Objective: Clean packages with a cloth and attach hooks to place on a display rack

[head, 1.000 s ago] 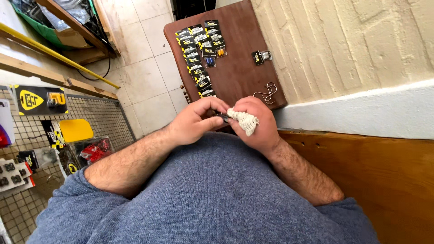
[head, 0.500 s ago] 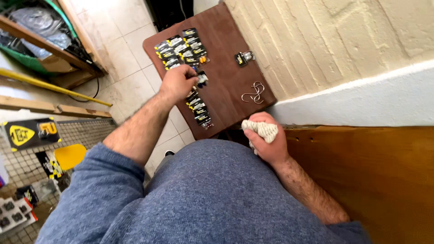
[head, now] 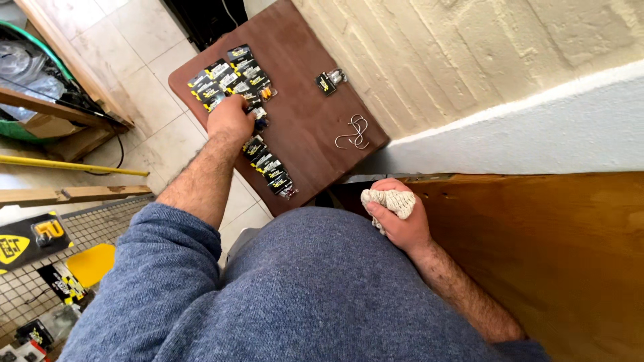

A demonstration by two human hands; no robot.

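Packets (head: pixel 231 77), small and flat with black and yellow card backs, are laid out in rows on a dark brown wooden tabletop (head: pixel 302 127). A further line of the same packets (head: pixel 268 167) runs down toward the near edge of the board. The left hand (head: pixel 230 117) is stretched out over the middle of these rows, knuckles up, with its fingers curled down onto the packets beneath; whether one is actually gripped cannot be told, since the fingertips are hidden under the hand. A single packet (head: pixel 327 82) lies apart near the far right edge of the tabletop, and a small cluster of bent silver wire hooks (head: pixel 353 132) rests further along that edge, close to the wall.

The right hand (head: pixel 399 218) is held low against the body, well apart from the tabletop, with its fingers clenched around a bunched cream-coloured knitted cloth (head: pixel 390 200).

A grey-blue sweatshirt (head: pixel 302 295) fills the lower part of the view. A rough cream-painted brick wall (head: pixel 469 60) with a white ledge stands to the right, above a brown wooden panel (head: pixel 570 268). Pale floor tiles (head: pixel 134 53) are seen to the left, along with a wire mesh rack (head: pixel 40 281) carrying more yellow and black packaged goods.
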